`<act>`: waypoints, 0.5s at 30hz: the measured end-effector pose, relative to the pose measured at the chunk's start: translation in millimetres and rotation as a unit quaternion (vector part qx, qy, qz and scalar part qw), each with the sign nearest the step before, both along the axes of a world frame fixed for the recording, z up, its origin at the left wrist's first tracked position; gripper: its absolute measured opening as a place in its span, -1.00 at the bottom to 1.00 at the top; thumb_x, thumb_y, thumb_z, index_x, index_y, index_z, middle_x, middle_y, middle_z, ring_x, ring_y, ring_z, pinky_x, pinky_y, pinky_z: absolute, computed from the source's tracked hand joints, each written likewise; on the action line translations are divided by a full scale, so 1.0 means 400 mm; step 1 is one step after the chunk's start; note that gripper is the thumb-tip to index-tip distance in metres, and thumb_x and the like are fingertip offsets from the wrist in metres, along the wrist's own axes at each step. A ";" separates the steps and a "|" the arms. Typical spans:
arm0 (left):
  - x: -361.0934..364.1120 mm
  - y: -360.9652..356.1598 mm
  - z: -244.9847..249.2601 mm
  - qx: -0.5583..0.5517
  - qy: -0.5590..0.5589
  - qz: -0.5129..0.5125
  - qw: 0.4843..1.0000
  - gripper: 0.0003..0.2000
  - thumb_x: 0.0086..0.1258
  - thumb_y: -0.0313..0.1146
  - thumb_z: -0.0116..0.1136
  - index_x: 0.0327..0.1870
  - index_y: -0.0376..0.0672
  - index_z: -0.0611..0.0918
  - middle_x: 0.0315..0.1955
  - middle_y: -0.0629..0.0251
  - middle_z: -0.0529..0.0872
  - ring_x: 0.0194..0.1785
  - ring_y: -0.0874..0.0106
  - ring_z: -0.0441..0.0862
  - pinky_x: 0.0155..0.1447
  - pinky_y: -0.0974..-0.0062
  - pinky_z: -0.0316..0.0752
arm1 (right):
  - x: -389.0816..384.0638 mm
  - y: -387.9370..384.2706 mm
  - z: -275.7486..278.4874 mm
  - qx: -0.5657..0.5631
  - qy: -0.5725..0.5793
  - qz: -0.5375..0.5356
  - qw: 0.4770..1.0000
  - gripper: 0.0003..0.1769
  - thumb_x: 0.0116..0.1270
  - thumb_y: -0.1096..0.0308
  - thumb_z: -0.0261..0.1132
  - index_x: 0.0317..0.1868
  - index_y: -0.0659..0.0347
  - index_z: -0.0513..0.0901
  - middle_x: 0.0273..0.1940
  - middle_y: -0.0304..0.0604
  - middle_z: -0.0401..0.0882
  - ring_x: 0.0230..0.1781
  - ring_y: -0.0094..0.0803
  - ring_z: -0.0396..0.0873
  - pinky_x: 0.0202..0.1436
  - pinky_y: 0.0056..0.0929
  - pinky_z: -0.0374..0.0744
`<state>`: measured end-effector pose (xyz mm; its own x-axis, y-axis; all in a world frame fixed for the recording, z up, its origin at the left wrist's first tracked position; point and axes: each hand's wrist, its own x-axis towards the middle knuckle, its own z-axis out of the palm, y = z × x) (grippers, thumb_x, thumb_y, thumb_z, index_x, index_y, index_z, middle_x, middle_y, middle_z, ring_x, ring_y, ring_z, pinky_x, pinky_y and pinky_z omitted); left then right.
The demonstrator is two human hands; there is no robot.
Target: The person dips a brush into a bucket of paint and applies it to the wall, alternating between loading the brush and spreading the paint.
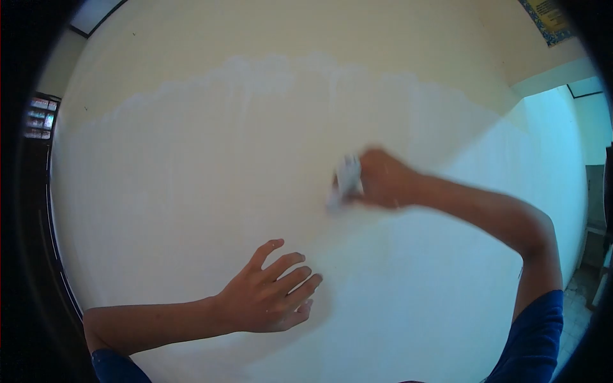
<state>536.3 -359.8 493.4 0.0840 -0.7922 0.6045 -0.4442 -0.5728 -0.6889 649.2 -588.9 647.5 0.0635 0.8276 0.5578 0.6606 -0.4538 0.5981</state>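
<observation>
A pale wall fills most of the head view, whiter below an uneven, streaked upper edge and cream above it. Right of the middle, my right hand is closed around a whitish-grey object held at the wall. Motion blurs both, and I cannot make out exactly what the object is. Lower and to the left, my left hand has its fingers spread, with nothing in them, close to the wall. Whether its fingertips touch the surface is unclear.
A dark door frame with a small barred window stands at the far left. At the upper right hangs a yellow and blue poster. An opening at the right edge shows a tiled floor.
</observation>
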 end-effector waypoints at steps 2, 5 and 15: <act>0.011 -0.024 0.000 -0.008 -0.003 -0.026 1.000 -0.70 0.10 -0.22 0.32 -0.16 -0.13 0.66 -0.27 0.31 0.62 0.00 0.36 0.55 0.21 0.04 0.34 | 0.031 0.006 0.168 0.037 -0.187 -0.062 0.980 -0.66 0.12 0.00 0.34 -0.33 0.11 0.68 -0.35 -0.06 0.66 -0.32 -0.10 0.61 -0.23 -0.22 0.54; 0.012 -0.051 -0.010 -0.013 0.000 -0.043 0.999 -0.70 0.12 -0.23 0.30 -0.15 -0.14 0.66 -0.26 0.30 0.62 0.01 0.36 0.53 0.22 0.06 0.34 | 0.010 0.018 0.369 0.212 -0.267 0.032 0.940 -0.71 0.11 0.10 0.35 -0.30 0.14 0.69 -0.36 -0.06 0.68 -0.37 -0.15 0.64 -0.21 -0.29 0.58; 0.010 0.012 -0.007 -0.008 0.011 -0.001 1.000 -0.70 0.11 -0.24 0.30 -0.15 -0.17 0.66 -0.26 0.28 0.61 0.00 0.34 0.52 0.21 0.05 0.35 | -0.034 -0.002 -0.104 -0.041 0.112 -0.020 0.993 -0.79 0.04 0.38 0.39 -0.25 0.11 0.66 -0.26 -0.09 0.68 -0.19 -0.16 0.63 -0.01 -0.26 0.55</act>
<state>540.3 -354.9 490.6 0.0958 -0.7827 0.6149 -0.4598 -0.5827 -0.6701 635.6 -589.7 605.8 0.2115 0.8642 0.4565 0.7636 -0.4376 0.4747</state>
